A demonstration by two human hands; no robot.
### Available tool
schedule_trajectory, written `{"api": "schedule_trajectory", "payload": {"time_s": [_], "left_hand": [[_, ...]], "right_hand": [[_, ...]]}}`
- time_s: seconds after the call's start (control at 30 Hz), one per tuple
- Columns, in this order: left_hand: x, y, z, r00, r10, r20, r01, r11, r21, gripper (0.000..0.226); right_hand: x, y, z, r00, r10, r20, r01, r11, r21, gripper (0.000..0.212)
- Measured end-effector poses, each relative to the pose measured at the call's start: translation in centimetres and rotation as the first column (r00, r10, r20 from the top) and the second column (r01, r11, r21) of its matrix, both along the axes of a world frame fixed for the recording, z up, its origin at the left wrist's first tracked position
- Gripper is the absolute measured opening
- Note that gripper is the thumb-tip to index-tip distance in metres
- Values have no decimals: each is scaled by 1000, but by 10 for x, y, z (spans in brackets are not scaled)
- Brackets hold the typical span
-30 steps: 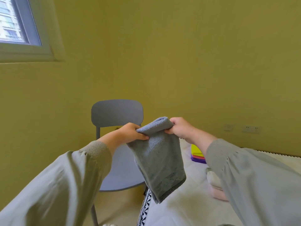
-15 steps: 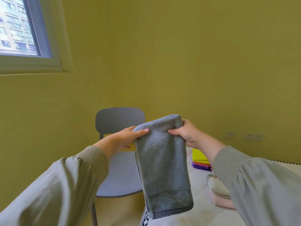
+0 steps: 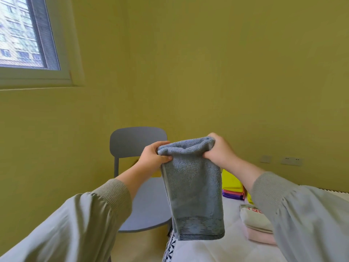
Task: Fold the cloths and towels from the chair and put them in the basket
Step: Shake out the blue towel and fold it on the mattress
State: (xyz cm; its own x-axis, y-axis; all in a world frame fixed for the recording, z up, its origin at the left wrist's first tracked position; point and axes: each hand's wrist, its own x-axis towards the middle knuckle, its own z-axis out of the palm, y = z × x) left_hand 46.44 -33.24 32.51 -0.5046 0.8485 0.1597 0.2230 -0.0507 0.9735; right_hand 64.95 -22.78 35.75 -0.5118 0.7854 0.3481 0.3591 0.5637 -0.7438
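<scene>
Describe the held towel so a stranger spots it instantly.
In front of the grey chair, left hand and right hand grip the blue-grey towel. It hangs in the air with dark hem stripes; the other cloths lie stacked on the bed.

left hand (image 3: pixel 153 157) is pinching towel (image 3: pixel 192 186) corner | right hand (image 3: pixel 219 152) is gripping opposite corner | arms are reaching forward

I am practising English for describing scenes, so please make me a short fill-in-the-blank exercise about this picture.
1. The left hand and the right hand both grip the ____.
2. Behind it stands a grey ____.
3. The window is at the upper ____ of the view.

Missing words: towel; chair; left.
</scene>
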Motion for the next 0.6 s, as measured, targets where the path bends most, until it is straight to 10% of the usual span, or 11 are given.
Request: {"api": "schedule_trajectory", "payload": {"time_s": [0.2, 0.6], "left_hand": [[7, 0, 8, 943, 180, -281, -151, 981, 124, 32], [-14, -14, 23, 694, 1, -720, 3, 1000, 5, 34]], "right_hand": [[12, -3, 0, 975, -5, 223, -80, 925, 370, 45], [4, -1, 4, 972, 100, 212, -141, 972, 187, 12]]}}
